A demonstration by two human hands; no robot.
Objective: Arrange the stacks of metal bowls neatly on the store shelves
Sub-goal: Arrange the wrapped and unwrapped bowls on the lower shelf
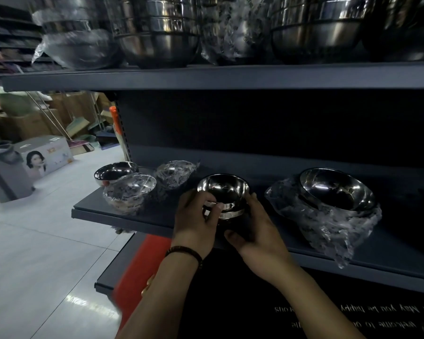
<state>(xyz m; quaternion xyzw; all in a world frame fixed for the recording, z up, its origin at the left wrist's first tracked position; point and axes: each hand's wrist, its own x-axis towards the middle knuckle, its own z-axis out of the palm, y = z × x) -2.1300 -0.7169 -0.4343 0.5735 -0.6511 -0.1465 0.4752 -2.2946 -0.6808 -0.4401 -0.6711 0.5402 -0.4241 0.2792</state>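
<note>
A small stack of shiny metal bowls (222, 189) sits at the front middle of the dark middle shelf (157, 217). My left hand (196, 222) grips its left side and my right hand (253, 227) cups its right side and base. To the left stand a bare bowl (115, 171) and two plastic-wrapped bowl stacks (129, 192) (175, 173). To the right a larger stack (335, 192) leans in loose plastic wrap.
The upper shelf (206, 77) carries a row of big bowl stacks (157, 33), some wrapped. Below is a lower shelf edge (103, 285) with a red panel. On the left, a tiled aisle floor (47, 241), a printed box (47, 155) and cardboard cartons.
</note>
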